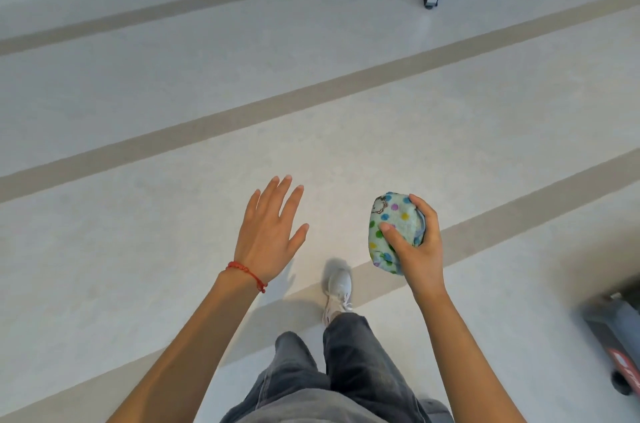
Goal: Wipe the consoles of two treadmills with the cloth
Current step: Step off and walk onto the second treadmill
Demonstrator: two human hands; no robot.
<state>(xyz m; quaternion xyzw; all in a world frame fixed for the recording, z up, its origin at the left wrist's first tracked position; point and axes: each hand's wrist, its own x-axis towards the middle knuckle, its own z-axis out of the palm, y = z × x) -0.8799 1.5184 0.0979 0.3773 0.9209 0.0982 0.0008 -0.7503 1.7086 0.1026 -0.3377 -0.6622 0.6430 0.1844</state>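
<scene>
The cloth (394, 232) looked soft, light and squishy, easy to hold anywhere in a bunch. It sat balled up inside the right hand (417, 249), thumb on top and fingers curled round it. The left hand (268, 232) was spread flat and held nothing, well apart from the cloth

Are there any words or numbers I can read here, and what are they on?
No words or numbers can be read.
The cloth in the right hand shows only coloured dots and a small drawing.
The red patch on the machine base at the lower right holds white marks, too blurred to read.
</scene>
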